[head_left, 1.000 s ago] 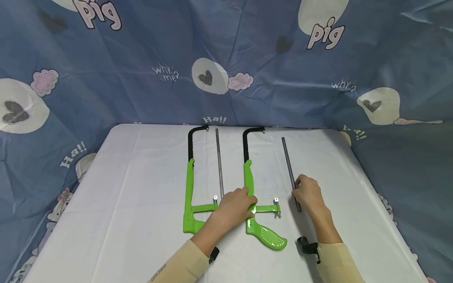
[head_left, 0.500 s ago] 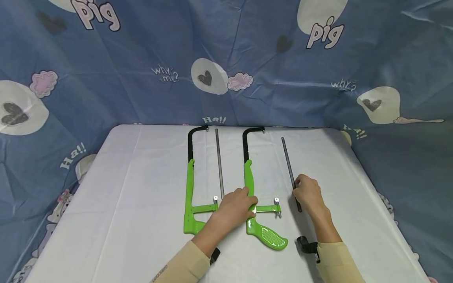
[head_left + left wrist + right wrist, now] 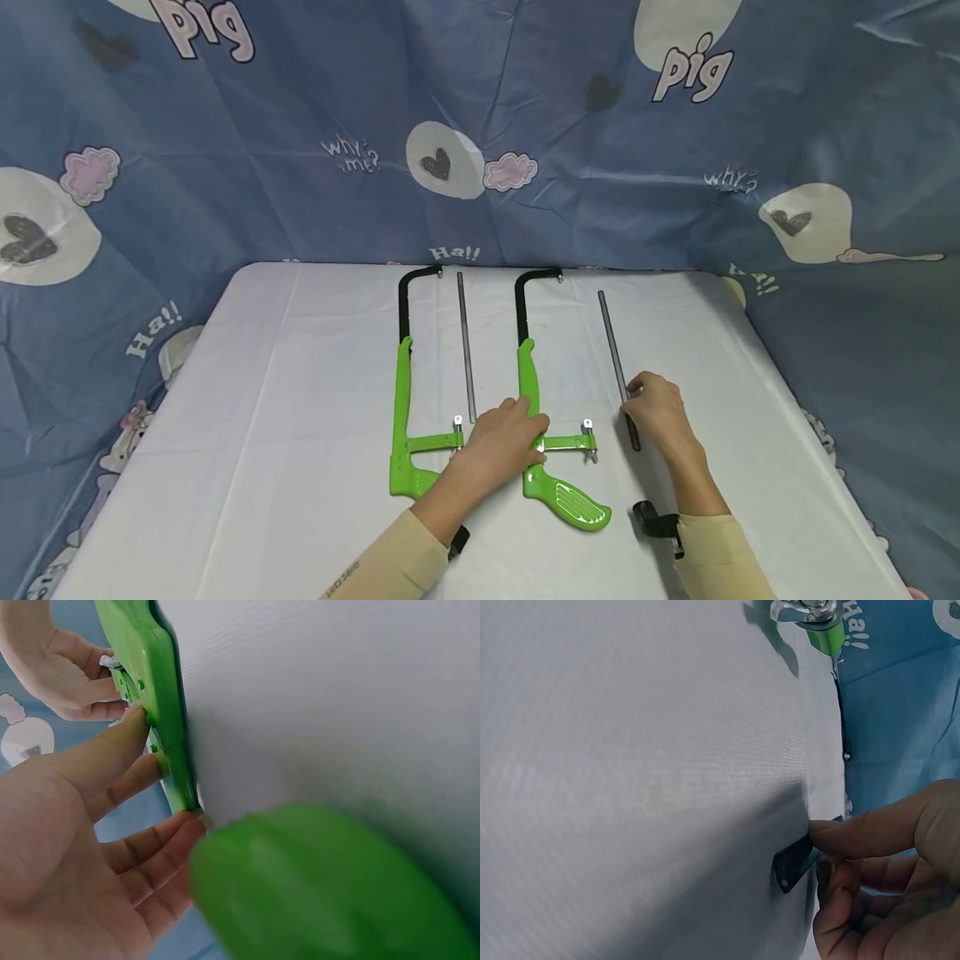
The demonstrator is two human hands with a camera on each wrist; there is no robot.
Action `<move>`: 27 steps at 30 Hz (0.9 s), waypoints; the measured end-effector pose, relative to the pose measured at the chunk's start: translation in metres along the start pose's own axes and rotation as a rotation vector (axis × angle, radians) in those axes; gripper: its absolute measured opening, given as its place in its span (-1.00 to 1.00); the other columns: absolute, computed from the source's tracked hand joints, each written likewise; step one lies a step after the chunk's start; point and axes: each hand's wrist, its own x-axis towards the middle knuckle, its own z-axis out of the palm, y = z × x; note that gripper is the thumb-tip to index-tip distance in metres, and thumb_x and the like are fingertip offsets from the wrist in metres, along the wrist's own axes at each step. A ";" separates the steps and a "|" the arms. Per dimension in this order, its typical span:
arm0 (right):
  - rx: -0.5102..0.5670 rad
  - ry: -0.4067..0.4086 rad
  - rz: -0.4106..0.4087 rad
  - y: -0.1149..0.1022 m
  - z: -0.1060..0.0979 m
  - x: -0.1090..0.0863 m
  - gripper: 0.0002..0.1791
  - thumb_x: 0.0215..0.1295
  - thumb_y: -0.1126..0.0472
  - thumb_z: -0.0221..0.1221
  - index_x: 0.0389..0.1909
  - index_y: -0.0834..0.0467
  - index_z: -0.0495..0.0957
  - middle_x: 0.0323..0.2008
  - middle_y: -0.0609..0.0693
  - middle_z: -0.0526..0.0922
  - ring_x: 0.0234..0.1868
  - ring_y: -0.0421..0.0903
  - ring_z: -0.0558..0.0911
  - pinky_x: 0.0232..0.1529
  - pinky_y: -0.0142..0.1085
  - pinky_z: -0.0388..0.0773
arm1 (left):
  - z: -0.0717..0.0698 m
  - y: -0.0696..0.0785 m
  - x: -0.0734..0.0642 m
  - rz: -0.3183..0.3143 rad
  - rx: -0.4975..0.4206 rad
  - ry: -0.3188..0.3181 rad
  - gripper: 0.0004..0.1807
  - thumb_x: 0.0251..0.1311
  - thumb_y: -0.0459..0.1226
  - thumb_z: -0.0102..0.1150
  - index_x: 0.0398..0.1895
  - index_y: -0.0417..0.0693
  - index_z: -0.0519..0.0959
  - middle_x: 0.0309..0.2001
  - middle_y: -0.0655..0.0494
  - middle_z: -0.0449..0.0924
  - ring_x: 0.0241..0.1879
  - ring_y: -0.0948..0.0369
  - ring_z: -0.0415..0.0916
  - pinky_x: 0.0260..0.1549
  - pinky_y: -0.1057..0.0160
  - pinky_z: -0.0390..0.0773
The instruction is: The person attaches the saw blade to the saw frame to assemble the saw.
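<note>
My left hand (image 3: 499, 440) is gripping the right-hand green saw frame (image 3: 528, 375), thumb and fingers curling onto opposite sides of it. My right hand (image 3: 657, 408) is pinching the dark blade (image 3: 613, 350) between thumb and fingertips, toward its near end, right of that frame and apart from it. I'm judging that steadying the frame, pinching lightly and lining the end hole (image 3: 784, 883) up with the near metal post (image 3: 588, 426) are serving best.

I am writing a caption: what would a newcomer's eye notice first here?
A bright green saw frame in the middle, gripped by the left hand, probably stands out first; a similar frame lies left of it. Further right, the right hand pinches a dark blade.
</note>
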 end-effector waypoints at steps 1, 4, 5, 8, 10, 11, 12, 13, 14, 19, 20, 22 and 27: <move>0.008 0.001 0.004 0.000 0.000 0.000 -0.70 0.06 0.41 0.25 -0.13 0.40 0.58 -0.23 0.34 0.66 -0.25 0.15 0.58 -0.38 -0.16 0.51 | 0.000 0.000 0.000 0.001 0.001 0.001 -0.63 0.14 0.06 0.35 -0.08 0.12 0.60 -0.23 0.14 0.46 -0.30 0.21 0.38 -0.51 0.30 0.38; 0.021 0.007 0.003 0.001 0.000 0.000 -0.74 0.04 0.43 0.23 -0.19 0.39 0.58 -0.29 0.30 0.66 -0.27 0.14 0.58 -0.37 -0.15 0.50 | 0.001 0.000 0.000 0.004 0.002 0.004 -0.63 0.14 0.07 0.34 -0.08 0.12 0.60 -0.23 0.14 0.46 -0.30 0.21 0.38 -0.51 0.31 0.38; 0.023 0.009 0.002 0.001 0.000 0.000 -0.75 0.03 0.44 0.22 -0.21 0.38 0.58 -0.29 0.29 0.66 -0.27 0.14 0.58 -0.35 -0.15 0.50 | 0.001 -0.001 0.000 0.003 0.002 0.004 -0.63 0.14 0.07 0.34 -0.08 0.13 0.60 -0.22 0.14 0.46 -0.29 0.21 0.38 -0.51 0.31 0.38; 0.031 0.015 -0.001 0.000 0.002 0.000 -0.79 0.02 0.46 0.19 -0.25 0.38 0.58 -0.30 0.29 0.66 -0.28 0.14 0.60 -0.36 -0.16 0.52 | 0.002 -0.001 0.000 0.000 0.004 0.004 -0.62 0.14 0.08 0.34 -0.07 0.13 0.59 -0.22 0.14 0.46 -0.29 0.21 0.38 -0.50 0.31 0.38; 0.029 0.019 0.002 0.000 0.003 -0.001 -0.80 0.02 0.47 0.17 -0.27 0.37 0.58 -0.31 0.28 0.65 -0.31 0.11 0.59 -0.39 -0.20 0.51 | 0.002 -0.001 0.000 0.000 0.003 0.004 -0.62 0.14 0.08 0.33 -0.07 0.13 0.59 -0.21 0.14 0.46 -0.29 0.21 0.38 -0.50 0.31 0.38; 0.030 0.023 0.003 -0.001 0.004 -0.001 -0.81 0.01 0.48 0.15 -0.29 0.37 0.58 -0.32 0.28 0.65 -0.32 0.11 0.58 -0.41 -0.22 0.49 | 0.002 -0.001 0.000 -0.001 0.003 0.005 -0.62 0.14 0.09 0.33 -0.07 0.14 0.59 -0.21 0.14 0.46 -0.29 0.21 0.38 -0.50 0.31 0.38; 0.029 0.028 0.003 -0.001 0.004 -0.001 -0.81 0.01 0.49 0.14 -0.30 0.37 0.58 -0.33 0.27 0.64 -0.34 0.10 0.58 -0.43 -0.23 0.48 | 0.001 -0.001 0.000 0.000 0.002 0.005 -0.62 0.14 0.08 0.34 -0.07 0.14 0.59 -0.22 0.14 0.46 -0.29 0.21 0.38 -0.50 0.31 0.38; 0.024 0.033 0.004 -0.001 0.005 -0.001 -0.81 0.00 0.49 0.13 -0.31 0.36 0.58 -0.34 0.27 0.64 -0.34 0.09 0.56 -0.43 -0.24 0.47 | 0.001 -0.001 0.000 0.002 0.003 0.006 -0.62 0.14 0.08 0.33 -0.07 0.13 0.59 -0.22 0.14 0.46 -0.29 0.21 0.38 -0.51 0.31 0.38; 0.015 0.041 0.003 -0.001 0.006 -0.001 -0.81 -0.01 0.49 0.13 -0.32 0.34 0.57 -0.34 0.25 0.63 -0.34 0.09 0.55 -0.42 -0.24 0.45 | 0.001 -0.001 0.000 0.003 0.002 0.006 -0.61 0.14 0.08 0.33 -0.07 0.13 0.59 -0.22 0.14 0.46 -0.29 0.21 0.38 -0.51 0.31 0.38; -0.018 0.064 -0.001 -0.001 0.007 -0.001 -0.81 0.01 0.44 0.10 -0.31 0.29 0.57 -0.34 0.22 0.64 -0.37 0.07 0.55 -0.44 -0.25 0.40 | 0.001 -0.001 -0.001 0.008 0.010 0.008 -0.61 0.14 0.09 0.33 -0.06 0.14 0.59 -0.21 0.14 0.45 -0.29 0.22 0.37 -0.50 0.32 0.38; -0.021 0.066 -0.004 -0.001 0.007 -0.001 -0.81 0.01 0.43 0.10 -0.31 0.28 0.56 -0.34 0.22 0.65 -0.37 0.07 0.55 -0.44 -0.25 0.40 | 0.001 -0.001 -0.001 0.008 0.012 0.009 -0.61 0.14 0.09 0.33 -0.06 0.14 0.59 -0.21 0.14 0.45 -0.29 0.22 0.38 -0.50 0.32 0.39; -0.019 0.066 -0.011 -0.001 0.008 -0.001 -0.82 0.04 0.42 0.12 -0.29 0.28 0.56 -0.34 0.21 0.66 -0.37 0.06 0.56 -0.44 -0.24 0.41 | 0.001 -0.001 -0.001 0.010 0.016 0.011 -0.61 0.14 0.09 0.33 -0.06 0.14 0.59 -0.21 0.14 0.45 -0.29 0.21 0.37 -0.50 0.32 0.39; 0.039 0.071 -0.052 0.000 0.007 -0.002 -0.84 0.16 0.39 0.21 -0.21 0.30 0.56 -0.30 0.22 0.68 -0.33 0.05 0.60 -0.38 -0.23 0.46 | 0.002 -0.002 -0.001 0.011 0.009 0.013 -0.61 0.13 0.09 0.34 -0.06 0.14 0.59 -0.22 0.14 0.45 -0.29 0.21 0.38 -0.50 0.32 0.38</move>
